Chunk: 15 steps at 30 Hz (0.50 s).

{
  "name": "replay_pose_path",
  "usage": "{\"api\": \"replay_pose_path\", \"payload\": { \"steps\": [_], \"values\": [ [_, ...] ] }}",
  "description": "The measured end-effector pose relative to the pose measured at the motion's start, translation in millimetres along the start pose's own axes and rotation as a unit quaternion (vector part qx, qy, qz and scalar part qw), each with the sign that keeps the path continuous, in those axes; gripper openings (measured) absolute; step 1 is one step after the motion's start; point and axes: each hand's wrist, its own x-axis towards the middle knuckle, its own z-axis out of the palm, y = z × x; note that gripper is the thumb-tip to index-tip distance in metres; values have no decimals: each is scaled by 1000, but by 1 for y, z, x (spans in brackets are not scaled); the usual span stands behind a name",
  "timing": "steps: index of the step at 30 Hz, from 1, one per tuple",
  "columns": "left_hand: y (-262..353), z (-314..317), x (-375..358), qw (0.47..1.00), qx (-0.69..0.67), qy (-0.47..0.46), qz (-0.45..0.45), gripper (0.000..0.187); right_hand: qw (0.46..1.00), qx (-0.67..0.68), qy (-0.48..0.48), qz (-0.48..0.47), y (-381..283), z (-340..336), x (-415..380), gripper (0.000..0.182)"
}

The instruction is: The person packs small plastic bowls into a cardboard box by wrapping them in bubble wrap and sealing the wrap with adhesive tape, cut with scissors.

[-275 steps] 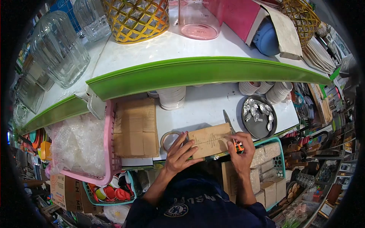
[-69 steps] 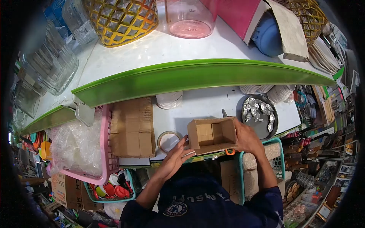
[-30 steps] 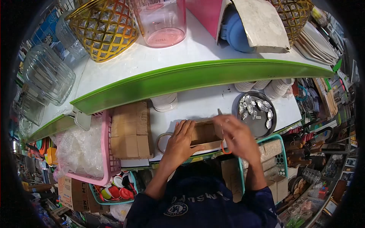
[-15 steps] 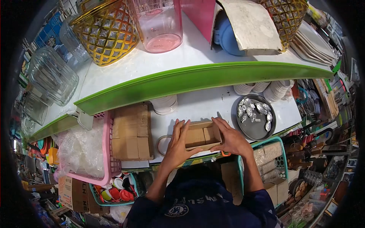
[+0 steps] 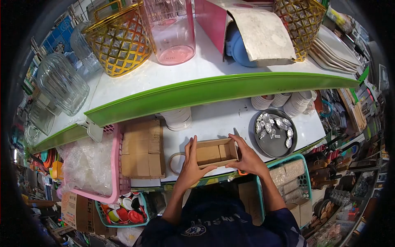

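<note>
The box (image 5: 217,153) lies lengthwise between our left hand (image 5: 190,166) and right hand (image 5: 249,158), both spread open; grip unclear

Open brown rectangular cardboard box (image 5: 216,152): matt, papery walls. Creased brown cardboard slab (image 5: 142,153): matt, dull. Round dark-grey metal-looking pan (image 5: 273,147): smooth, low sheen. Small silver fluted metal moulds (image 5: 289,132): bright, shiny. Long green plastic-looking edging strip (image 5: 222,92): smooth, glossy. Clear plastic bubble wrap (image 5: 90,164): crinkled, shiny. Clear ribbed glass-like jar (image 5: 63,84): glossy. Dark-blue cloth shirt (image 5: 222,228): matt.
</note>
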Motion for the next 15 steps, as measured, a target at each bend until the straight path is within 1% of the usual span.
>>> {"api": "replay_pose_path", "payload": {
  "steps": [1,3,5,9,11,13,15],
  "values": [
    [0,-2,1,999,-20,-20,-21,116,1000,-2,1,1,0,0,1,106],
    [0,-2,2,1000,-12,-22,-17,116,1000,-2,0,1,-1,0,2,105],
    [-3,-2,2,1000,-4,-26,-15,116,1000,20,1,24,-2,0,4,104],
    [-8,0,3,1000,1,-23,1,110,1000,15,9,19,-3,-1,5,101],
    [-7,0,4,1000,-3,-24,3,108,998,33,-14,42,-5,-4,8,99],
    [-3,-1,4,999,-14,-36,-26,106,999,35,-12,35,-4,-4,9,99],
    [-4,0,5,999,-13,-29,-22,106,999,36,-8,27,-4,-4,10,98]
  ]
}}
